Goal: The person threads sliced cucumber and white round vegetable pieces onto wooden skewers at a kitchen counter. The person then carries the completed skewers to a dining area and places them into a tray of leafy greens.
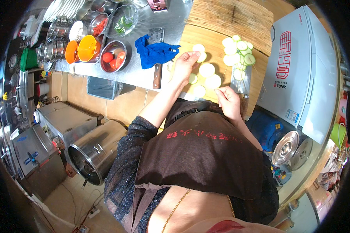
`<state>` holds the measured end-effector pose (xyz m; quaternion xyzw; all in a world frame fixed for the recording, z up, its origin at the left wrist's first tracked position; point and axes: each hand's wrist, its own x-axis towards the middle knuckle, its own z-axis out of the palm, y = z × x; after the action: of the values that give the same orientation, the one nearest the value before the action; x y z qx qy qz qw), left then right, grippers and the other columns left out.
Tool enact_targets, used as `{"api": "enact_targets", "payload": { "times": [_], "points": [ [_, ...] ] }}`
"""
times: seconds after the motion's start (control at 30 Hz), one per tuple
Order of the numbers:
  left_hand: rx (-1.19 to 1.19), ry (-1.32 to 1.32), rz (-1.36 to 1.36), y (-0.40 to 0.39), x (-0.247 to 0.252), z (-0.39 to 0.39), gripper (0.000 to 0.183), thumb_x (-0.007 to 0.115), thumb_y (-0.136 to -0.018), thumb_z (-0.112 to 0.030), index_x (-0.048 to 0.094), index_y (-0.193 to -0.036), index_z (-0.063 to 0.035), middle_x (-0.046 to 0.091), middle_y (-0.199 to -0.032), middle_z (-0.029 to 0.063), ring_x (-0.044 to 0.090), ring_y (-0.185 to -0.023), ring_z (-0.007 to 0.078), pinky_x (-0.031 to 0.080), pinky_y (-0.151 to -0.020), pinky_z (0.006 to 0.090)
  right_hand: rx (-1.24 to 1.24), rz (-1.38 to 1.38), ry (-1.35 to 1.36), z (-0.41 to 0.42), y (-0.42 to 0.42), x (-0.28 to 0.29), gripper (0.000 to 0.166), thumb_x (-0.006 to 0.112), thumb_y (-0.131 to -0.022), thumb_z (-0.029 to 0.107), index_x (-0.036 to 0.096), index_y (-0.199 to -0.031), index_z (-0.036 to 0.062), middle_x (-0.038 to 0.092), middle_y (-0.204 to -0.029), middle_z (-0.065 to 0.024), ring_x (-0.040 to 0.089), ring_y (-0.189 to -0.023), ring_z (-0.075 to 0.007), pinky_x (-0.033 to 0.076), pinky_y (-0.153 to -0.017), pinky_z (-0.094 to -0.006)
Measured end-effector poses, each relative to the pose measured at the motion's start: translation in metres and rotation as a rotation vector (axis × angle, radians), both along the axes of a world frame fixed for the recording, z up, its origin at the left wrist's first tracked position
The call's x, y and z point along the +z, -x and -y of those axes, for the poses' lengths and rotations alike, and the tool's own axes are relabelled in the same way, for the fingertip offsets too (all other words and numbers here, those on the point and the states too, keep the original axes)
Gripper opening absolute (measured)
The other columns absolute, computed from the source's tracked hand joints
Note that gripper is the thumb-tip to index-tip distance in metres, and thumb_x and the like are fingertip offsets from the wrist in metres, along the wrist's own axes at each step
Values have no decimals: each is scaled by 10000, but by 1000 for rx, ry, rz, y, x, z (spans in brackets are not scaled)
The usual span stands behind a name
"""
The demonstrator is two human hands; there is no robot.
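My left hand point(184, 64) pinches the edge of a zucchini slice point(202, 57) between thumb and fingertips, over a wooden cutting board point(189, 36). Beside it lies another round slice point(198, 47). Closer to me are several loose pale slices point(207, 70) with thin green rims. My right hand point(229, 100) is curled at the board's near edge, thumb against fingers, close to a large slice point(213, 81); whether it holds something thin is unclear. To the right, a pile of zucchini slices point(232, 59) with thin sticks showing rests partly over a knife blade point(246, 83).
On the steel counter point(134, 74) are a blue cloth point(156, 51), a wooden-handled knife point(157, 76), a bowl of tomatoes point(113, 59), orange cups point(87, 48) and a glass bowl point(122, 23). A white chest freezer point(291, 72) stands right, a steel barrel point(97, 153) lower left.
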<state>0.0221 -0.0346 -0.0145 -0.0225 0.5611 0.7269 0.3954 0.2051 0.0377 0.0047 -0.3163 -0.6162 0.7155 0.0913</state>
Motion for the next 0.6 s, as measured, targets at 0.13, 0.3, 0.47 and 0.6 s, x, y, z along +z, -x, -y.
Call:
{"api": "enact_targets", "payload": {
  "times": [0.13, 0.3, 0.47, 0.6],
  "points": [
    [-55, 7, -31, 2, -1, 0, 188, 573, -829, -164, 548, -940, -15, 599, -852, 24, 525, -723, 62, 420, -673, 180, 1, 4, -17, -2, 0, -2, 72, 531, -846, 71, 528, -831, 1, 477, -564, 29, 396, -461, -24, 327, -427, -176],
    [-70, 2, -59, -7, 2, -7, 211, 561, -835, -144, 548, -978, 10, 603, -872, 52, 541, -771, 90, 431, -713, 200, -28, -15, -3, -5, 3, -7, 81, 518, -854, 77, 523, -827, 0, 478, -581, 25, 398, -478, -25, 328, -442, -176],
    [-36, 153, -335, 17, -11, -13, 319, 537, -849, -161, 508, -1123, -1, 588, -837, 22, 522, -721, 70, 438, -657, 198, -36, 22, -130, -22, 6, -26, 173, 488, -874, 113, 527, -979, -19, 518, -647, -4, 453, -543, -36, 356, -469, -176],
    [-31, 334, -844, 90, -41, -1, 330, 552, -822, -122, 502, -1138, -41, 514, -777, -6, 475, -669, 85, 417, -628, 205, 211, 238, -723, -31, -1, -4, 370, 542, -840, 196, 470, -1160, 25, 605, -804, -79, 558, -645, -136, 451, -579, -250]
  ]
}}
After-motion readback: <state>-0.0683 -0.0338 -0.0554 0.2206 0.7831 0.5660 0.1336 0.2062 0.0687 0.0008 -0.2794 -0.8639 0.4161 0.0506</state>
